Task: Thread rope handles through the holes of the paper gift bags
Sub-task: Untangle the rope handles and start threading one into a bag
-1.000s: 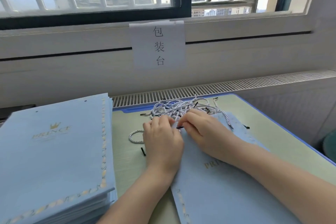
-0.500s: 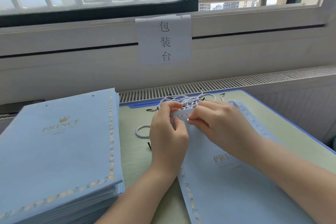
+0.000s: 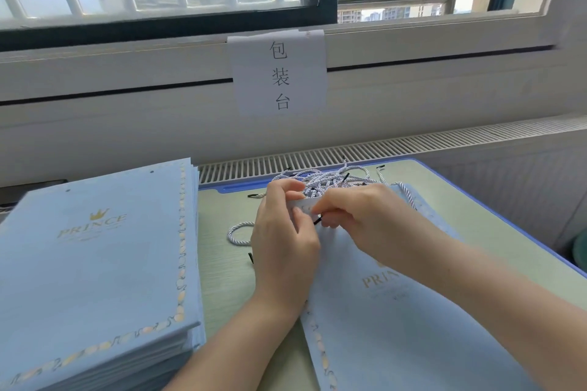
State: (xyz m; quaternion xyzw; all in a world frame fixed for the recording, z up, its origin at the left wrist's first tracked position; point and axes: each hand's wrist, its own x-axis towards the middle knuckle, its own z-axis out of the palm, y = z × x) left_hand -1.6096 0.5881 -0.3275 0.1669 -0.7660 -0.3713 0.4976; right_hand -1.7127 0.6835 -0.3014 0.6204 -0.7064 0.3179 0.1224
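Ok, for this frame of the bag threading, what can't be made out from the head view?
- The hole in the flat bag: covered by the left hand and right hand, so whether the black rope tip is through cannot be told.
- Bag's near end: cut off by the bottom edge.
- Count of ropes in the pile: tangled, partly behind the hands.
- Stack of bags: cut off by the left edge.

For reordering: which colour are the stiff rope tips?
Black, on the twisted white-and-blue rope handles' tips, head view.
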